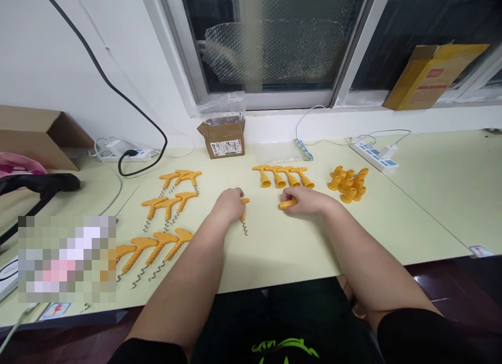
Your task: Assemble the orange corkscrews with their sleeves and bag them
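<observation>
While left fingers (238,193) clamp a corkscrew (242,216) above its spiral (245,227), right fingers (289,193) hold a protruding yellow sleeve (287,204).

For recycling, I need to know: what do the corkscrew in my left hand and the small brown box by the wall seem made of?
Corkscrew: its handle looks like smooth plastic, being evenly orange; its spiral is probably bare metal, silvery grey. Small brown box: matte cardboard, most likely, judging by its bent flap.

a workshop (probably), with rows of corkscrews (168,211) along a long worktable (411,202)
</observation>
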Demonstrator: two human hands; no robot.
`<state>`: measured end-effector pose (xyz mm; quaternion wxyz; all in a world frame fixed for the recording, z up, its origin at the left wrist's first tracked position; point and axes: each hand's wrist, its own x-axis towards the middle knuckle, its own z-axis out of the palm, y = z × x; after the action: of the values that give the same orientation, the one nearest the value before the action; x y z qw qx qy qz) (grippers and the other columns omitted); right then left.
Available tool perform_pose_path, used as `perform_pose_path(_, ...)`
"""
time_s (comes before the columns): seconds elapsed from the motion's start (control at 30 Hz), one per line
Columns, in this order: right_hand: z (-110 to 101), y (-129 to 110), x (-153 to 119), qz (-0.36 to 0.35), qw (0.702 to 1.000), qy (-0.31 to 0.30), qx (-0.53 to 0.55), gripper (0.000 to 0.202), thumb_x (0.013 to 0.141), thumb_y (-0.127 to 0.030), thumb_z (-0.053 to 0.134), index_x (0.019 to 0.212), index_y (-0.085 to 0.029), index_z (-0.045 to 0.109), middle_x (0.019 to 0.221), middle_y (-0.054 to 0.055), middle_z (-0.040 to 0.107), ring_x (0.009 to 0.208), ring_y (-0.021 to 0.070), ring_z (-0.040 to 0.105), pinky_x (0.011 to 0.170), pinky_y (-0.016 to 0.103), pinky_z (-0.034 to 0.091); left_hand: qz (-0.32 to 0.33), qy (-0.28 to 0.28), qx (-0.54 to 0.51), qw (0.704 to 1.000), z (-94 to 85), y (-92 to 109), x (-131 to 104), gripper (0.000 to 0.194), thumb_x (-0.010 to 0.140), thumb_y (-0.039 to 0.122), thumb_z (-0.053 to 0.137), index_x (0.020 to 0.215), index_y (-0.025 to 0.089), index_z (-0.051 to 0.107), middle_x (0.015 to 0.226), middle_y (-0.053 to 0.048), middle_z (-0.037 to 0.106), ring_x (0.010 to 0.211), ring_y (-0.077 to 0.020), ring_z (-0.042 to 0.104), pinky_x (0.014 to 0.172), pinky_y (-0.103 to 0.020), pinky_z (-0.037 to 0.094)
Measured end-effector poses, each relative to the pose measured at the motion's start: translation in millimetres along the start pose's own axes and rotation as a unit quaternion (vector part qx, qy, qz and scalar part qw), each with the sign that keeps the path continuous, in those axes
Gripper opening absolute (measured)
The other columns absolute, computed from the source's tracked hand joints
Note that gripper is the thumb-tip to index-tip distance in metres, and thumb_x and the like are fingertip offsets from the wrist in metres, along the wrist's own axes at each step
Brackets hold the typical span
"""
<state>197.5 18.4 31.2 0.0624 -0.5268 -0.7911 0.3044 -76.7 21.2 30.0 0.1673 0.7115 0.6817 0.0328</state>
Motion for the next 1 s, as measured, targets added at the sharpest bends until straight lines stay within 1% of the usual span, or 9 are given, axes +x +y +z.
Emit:
perform_pose_path(0.17, 0, 1, 4, -0.039, 0.998, 0.039, 0.037, 0.024, 0.078, -0.028, 0.068, 0.101, -0.025, 0.062, 0.103, 0.004, 0.069, 0.088, 0.0214, 0.062, 0.074, 0.030, 0.043, -0.023, 0.046, -0.068, 0.996, -4.6, -2, 5, 0.022, 0.088, 0.032, 0.061, 0.102, 0.021, 0.074, 0.109, -0.012, 0.076, 0.102, -0.0313, 0.069, 0.085, -0.038, 0.050)
perform_pose_path(0.3, 1, 5, 10, -0.047, 0.991, 0.113, 0.061, 0.024, 0.078, -0.033, 0.068, 0.098, -0.023, 0.058, 0.098, 0.002, 0.067, 0.083, 0.0192, 0.059, 0.073, 0.030, 0.043, -0.043, 0.079, -0.155, 0.984, -4.2, -12, 17, 0.025, 0.094, 0.031, 0.051, 0.098, 0.021, 0.073, 0.105, -0.010, 0.077, 0.101, -0.0258, 0.069, 0.085, -0.034, 0.049)
perform_pose_path(0.37, 1, 6, 11, -0.031, 0.989, 0.130, 0.058, 0.025, 0.079, -0.036, 0.069, 0.097, -0.023, 0.058, 0.094, 0.001, 0.067, 0.080, 0.0185, 0.058, 0.072, 0.030, 0.042, -0.044, 0.084, -0.151, 0.984, -1.1, -15, 21, 0.025, 0.094, 0.029, 0.050, 0.099, 0.019, 0.072, 0.106, -0.011, 0.077, 0.103, -0.0258, 0.069, 0.087, -0.033, 0.048)
perform_pose_path(0.43, 1, 8, 12, -0.006, 0.990, 0.130, 0.052, 0.026, 0.079, -0.037, 0.070, 0.098, -0.023, 0.058, 0.093, 0.001, 0.066, 0.078, 0.0184, 0.058, 0.071, 0.030, 0.042, -0.031, 0.082, -0.133, 0.987, 3.7, -15, 22, 0.029, 0.096, 0.036, 0.050, 0.103, 0.018, 0.072, 0.108, -0.013, 0.075, 0.103, -0.0275, 0.068, 0.087, -0.035, 0.048)
perform_pose_path(0.53, 3, 10, 13, 0.017, 0.993, 0.111, 0.047, 0.029, 0.080, -0.037, 0.070, 0.104, -0.023, 0.061, 0.098, 0.004, 0.068, 0.082, 0.0205, 0.061, 0.073, 0.032, 0.044, 0.031, 0.070, -0.123, 0.989, 13.1, -8, 18, 0.048, 0.094, 0.054, 0.053, 0.123, 0.019, 0.067, 0.117, -0.014, 0.070, 0.106, -0.0286, 0.067, 0.089, -0.036, 0.048)
perform_pose_path(0.63, 7, 9, 15, -0.001, 0.995, 0.087, 0.046, 0.037, 0.081, -0.033, 0.070, 0.117, -0.023, 0.064, 0.108, 0.007, 0.070, 0.094, 0.0230, 0.065, 0.081, 0.035, 0.046, 0.121, 0.043, -0.110, 0.986, 21.7, 4, 9, 0.058, 0.089, 0.061, 0.059, 0.134, 0.025, 0.062, 0.123, -0.012, 0.066, 0.114, -0.0299, 0.064, 0.094, -0.038, 0.048)
perform_pose_path(0.77, 10, -1, 14, -0.033, 0.998, 0.038, 0.042, 0.028, 0.083, -0.032, 0.069, 0.109, -0.023, 0.071, 0.103, 0.005, 0.073, 0.094, 0.0227, 0.066, 0.081, 0.034, 0.047, 0.197, -0.007, -0.082, 0.977, 24.3, 15, -2, 0.064, 0.080, 0.067, 0.067, 0.131, 0.028, 0.065, 0.125, -0.011, 0.065, 0.126, -0.0351, 0.056, 0.101, -0.042, 0.045)
perform_pose_path(0.9, 11, -10, 11, -0.071, 0.990, -0.030, 0.114, 0.027, 0.087, -0.041, 0.066, 0.106, -0.024, 0.073, 0.096, 0.003, 0.074, 0.086, 0.0197, 0.065, 0.073, 0.030, 0.046, 0.232, -0.034, -0.073, 0.969, 20.9, 18, -7, 0.076, 0.068, 0.075, 0.075, 0.127, 0.028, 0.066, 0.124, -0.011, 0.064, 0.126, -0.0376, 0.053, 0.104, -0.045, 0.043)
perform_pose_path(1.0, 11, -9, 10, -0.089, 0.977, -0.063, 0.182, 0.032, 0.087, -0.046, 0.066, 0.110, -0.023, 0.068, 0.092, 0.001, 0.071, 0.081, 0.0175, 0.063, 0.072, 0.029, 0.047, 0.247, -0.050, -0.087, 0.964, 19.4, 17, -6, 0.067, 0.069, 0.075, 0.074, 0.114, 0.026, 0.071, 0.116, -0.011, 0.065, 0.120, -0.0362, 0.056, 0.099, -0.044, 0.046)
